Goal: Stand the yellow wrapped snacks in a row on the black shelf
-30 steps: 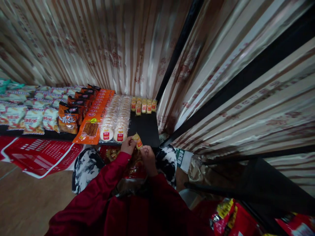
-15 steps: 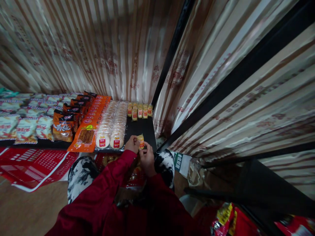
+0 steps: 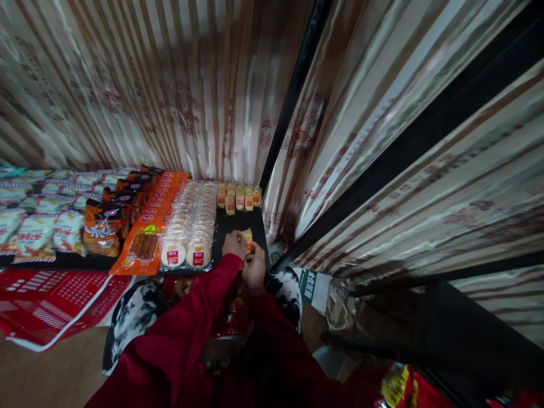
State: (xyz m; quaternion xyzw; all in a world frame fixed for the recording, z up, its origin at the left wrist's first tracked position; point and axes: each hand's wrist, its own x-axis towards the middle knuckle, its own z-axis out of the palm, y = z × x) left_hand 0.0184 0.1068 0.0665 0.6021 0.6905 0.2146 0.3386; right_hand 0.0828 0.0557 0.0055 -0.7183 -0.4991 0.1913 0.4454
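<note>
A small yellow snack packet (image 3: 249, 236) with a red label stands upright between my two hands. My left hand (image 3: 234, 245) grips its left side, fingers bent. The fingers of my right hand (image 3: 255, 265) are closed on its lower right side. Both hands are over the front right part of the black shelf (image 3: 232, 222). Behind them, a group of matching yellow packets (image 3: 240, 200) stands at the shelf's back right corner. To the left lie two rows of clear-wrapped round white crackers (image 3: 187, 246).
Left of the crackers are orange snack bags (image 3: 142, 243), brown-orange bags (image 3: 102, 229) and pale bags (image 3: 36, 235). A red basket (image 3: 55, 306) sits below the shelf at left. Black frame bars (image 3: 293, 107) rise before a striped curtain (image 3: 191, 85). Red packages (image 3: 425, 391) lie at lower right.
Both hands have moved forward over the shelf with the yellow packet, closer to the standing group. The head view has shifted slightly, so the shelf appears a little lower.
</note>
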